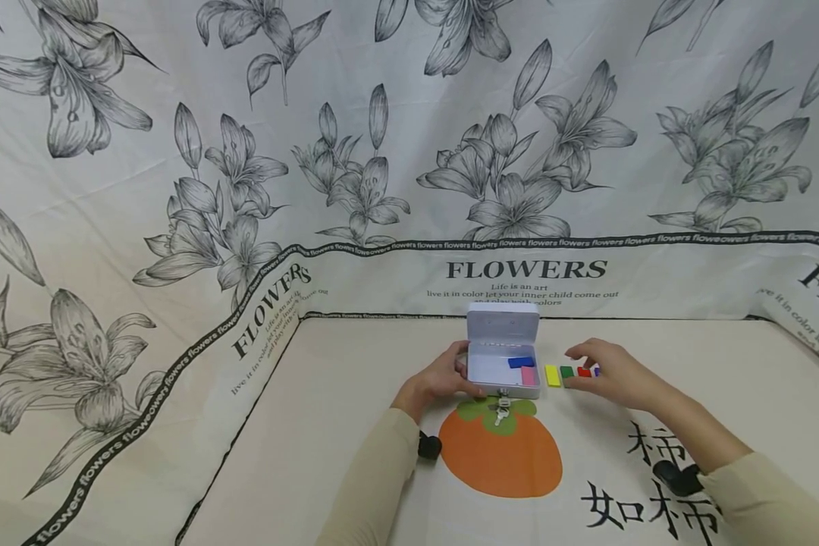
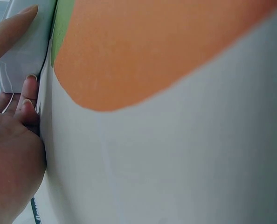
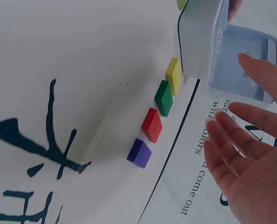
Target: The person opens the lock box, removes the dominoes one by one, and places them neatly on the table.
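Observation:
A small white cash box stands with its lid raised. Inside it lie a blue block and a pink block. My left hand grips the box's left side, its thumb against the front wall. Keys hang from the lock at the front. Right of the box, a yellow block, a green block, a red block and a purple block form a row. Over that row hovers my right hand, fingers apart and holding nothing.
The table cover carries a printed orange persimmon in front of the box and black characters at the right. A flower-printed cloth rises behind and at the left. Black wrist-worn pieces sit by the sleeves.

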Demonstrator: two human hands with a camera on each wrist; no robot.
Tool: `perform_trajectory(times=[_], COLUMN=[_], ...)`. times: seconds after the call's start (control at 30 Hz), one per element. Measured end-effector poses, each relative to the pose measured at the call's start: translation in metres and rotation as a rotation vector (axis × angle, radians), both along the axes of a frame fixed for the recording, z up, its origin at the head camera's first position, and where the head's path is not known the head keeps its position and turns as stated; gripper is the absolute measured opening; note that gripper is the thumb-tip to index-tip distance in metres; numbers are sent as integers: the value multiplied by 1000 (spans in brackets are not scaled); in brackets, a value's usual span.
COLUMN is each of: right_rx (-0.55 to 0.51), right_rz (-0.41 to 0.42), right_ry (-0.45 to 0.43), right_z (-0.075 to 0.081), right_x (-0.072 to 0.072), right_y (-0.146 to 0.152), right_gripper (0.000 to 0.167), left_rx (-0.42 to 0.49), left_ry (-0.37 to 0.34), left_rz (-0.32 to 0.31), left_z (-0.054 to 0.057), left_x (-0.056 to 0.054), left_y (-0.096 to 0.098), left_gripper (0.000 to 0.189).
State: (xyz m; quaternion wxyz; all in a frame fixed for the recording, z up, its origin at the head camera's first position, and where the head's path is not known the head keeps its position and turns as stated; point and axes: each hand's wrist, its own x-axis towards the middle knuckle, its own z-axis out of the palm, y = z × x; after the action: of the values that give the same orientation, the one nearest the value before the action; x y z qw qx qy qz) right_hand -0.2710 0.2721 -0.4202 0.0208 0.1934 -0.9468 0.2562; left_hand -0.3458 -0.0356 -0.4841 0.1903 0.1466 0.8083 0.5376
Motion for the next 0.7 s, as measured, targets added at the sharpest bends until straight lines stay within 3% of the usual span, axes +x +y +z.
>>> perform_trajectory(times=[0.57,0.7], right_rx=[-16,10], right_rz=[137,126], right_ry=[41,32], right_z=[-3,-9], right_x=[-19,-25], right_y=[-47,-52], right_gripper=[37,37], left_rx=[-1,5], left_ry=[2,3], left_rz=[-4,-6], left_z=[-2,-1], left_x=[-2,-2], left_y=[0,-1], left_gripper=[100,100])
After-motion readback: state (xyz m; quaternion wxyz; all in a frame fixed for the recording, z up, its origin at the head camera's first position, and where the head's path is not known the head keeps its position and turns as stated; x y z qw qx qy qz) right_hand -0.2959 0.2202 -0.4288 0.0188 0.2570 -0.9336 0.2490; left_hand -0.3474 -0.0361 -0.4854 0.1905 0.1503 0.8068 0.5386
